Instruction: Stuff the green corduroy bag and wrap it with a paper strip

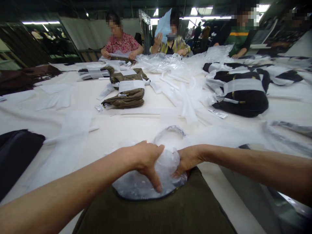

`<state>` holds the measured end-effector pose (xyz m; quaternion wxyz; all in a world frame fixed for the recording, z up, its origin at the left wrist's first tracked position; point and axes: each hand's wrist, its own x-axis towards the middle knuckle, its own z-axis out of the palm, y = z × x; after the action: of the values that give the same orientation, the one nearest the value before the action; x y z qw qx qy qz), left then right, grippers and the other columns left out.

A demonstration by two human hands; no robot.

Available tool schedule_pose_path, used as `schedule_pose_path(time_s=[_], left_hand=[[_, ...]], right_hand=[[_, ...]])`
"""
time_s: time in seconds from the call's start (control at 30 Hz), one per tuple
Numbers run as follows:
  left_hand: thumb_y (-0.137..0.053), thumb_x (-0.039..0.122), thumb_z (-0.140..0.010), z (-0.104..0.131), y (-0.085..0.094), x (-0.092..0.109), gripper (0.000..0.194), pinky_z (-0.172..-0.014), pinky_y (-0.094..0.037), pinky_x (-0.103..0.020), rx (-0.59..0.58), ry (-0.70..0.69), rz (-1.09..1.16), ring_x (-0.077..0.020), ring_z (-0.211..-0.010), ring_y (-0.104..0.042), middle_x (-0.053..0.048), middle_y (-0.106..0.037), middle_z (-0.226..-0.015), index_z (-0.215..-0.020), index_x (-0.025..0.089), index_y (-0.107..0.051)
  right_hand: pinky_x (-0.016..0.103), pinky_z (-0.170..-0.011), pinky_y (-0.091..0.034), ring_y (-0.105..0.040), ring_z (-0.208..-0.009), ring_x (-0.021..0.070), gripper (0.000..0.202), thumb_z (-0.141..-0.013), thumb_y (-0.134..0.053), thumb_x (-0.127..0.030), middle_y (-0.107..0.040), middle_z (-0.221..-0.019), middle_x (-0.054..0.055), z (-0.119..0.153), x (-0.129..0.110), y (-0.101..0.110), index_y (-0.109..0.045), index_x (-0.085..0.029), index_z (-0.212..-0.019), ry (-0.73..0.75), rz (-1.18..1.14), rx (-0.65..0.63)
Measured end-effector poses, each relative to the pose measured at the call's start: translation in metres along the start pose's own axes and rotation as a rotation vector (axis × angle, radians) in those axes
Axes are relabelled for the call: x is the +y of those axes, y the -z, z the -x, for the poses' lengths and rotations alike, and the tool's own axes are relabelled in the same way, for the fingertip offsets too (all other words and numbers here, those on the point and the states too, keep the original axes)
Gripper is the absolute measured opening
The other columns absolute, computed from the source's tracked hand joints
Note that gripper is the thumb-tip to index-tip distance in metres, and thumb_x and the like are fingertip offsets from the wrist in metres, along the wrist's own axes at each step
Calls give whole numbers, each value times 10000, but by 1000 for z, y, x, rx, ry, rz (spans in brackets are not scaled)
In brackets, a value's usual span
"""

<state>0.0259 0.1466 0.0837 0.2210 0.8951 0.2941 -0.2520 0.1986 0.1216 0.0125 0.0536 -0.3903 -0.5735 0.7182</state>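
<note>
Closest to the worker, at six o'clock, one olive bag (156,216) lies on the white table (146,125), its rounded dark edge towards twelve. One bunched mass of clear plastic (169,161) bulges out along that edge, and two bare hands are on it. From nine o'clock comes the left hand (146,159), thumb spread well away from the forefinger, the plastic swelling between them. From three comes the right hand (186,159), fingers bent down into the plastic; their tips are lost in it, so I can't tell whether they pinch.

Just beyond the hands, at twelve, curves one plastic-wrapped loop (174,129); a second wrapped loop (290,130) lies near two. One dark bundle (18,156) sits at ten, with one long white strip (73,136) beside it.

Farther over, at one o'clock, is one black bundle (246,100) under a pale band, one printed label (218,113) just before it. Towards eleven, two white bands cross the folded olive pile (130,99). At ten lies a brown heap (31,76).

Along the far side are three co-workers: one in pink (122,44) before twelve, one in yellow check (168,48) at twelve, raising one blue sheet (163,26), and one in dark green (240,37) towards one.
</note>
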Motion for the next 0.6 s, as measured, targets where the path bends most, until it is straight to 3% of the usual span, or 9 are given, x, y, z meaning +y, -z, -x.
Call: schedule_pose_path(time_s=[0.07,0.17,0.23,0.33,0.5,0.57,0.6], left_hand=[[-662,689,-381,-8,3,-11,905,-778,-428,-437,-74,59,4,-336,-865,-567,-158,-615,-977,-1087,137,-539],[-681,673,-371,-9,7,-20,781,-795,-410,-398,-35,-11,13,-311,-864,-557,-123,-622,-935,-948,152,-613],[-700,628,-424,-7,9,-23,680,-772,-414,-332,-24,-82,136,-254,-826,-566,-69,-635,-889,-924,174,-623],[-700,525,-543,-1,8,-27,460,-595,-406,-233,-33,-82,335,-176,-666,-567,-1,-639,-728,-837,178,-632],[-669,381,-638,13,-1,-34,301,-517,-360,-173,53,-109,576,-125,-629,-546,35,-622,-707,-818,152,-596],[-654,361,-656,18,-3,-34,270,-504,-344,-163,72,-120,595,-112,-612,-533,45,-607,-684,-806,149,-583],[-649,365,-662,21,-3,-33,267,-497,-334,-161,79,-125,588,-108,-606,-526,47,-598,-673,-798,147,-577]], right_hand=[[252,-718,-463,-562,-762,158,225,-617,-679,-251,-645,-808,10,3,0,1,-665,-144,-815,-34,114,-68],[222,-641,-471,-560,-743,148,275,-654,-655,-302,-634,-819,15,3,1,2,-655,-143,-879,-4,136,-71],[193,-562,-460,-555,-704,135,282,-652,-660,-301,-627,-803,17,2,2,2,-648,-140,-883,12,131,-63],[163,-494,-437,-548,-657,116,271,-644,-677,-285,-626,-781,18,7,2,8,-639,-134,-865,25,55,-45],[248,-672,-500,-601,-762,139,264,-612,-700,-224,-646,-851,34,14,7,29,-625,-134,-848,-90,-271,-272],[249,-645,-506,-598,-692,128,215,-592,-712,-194,-645,-773,18,5,13,29,-628,-133,-781,-143,-268,-285],[241,-606,-504,-586,-640,121,189,-587,-721,-182,-636,-719,11,-1,16,25,-626,-127,-741,-125,-256,-232]])
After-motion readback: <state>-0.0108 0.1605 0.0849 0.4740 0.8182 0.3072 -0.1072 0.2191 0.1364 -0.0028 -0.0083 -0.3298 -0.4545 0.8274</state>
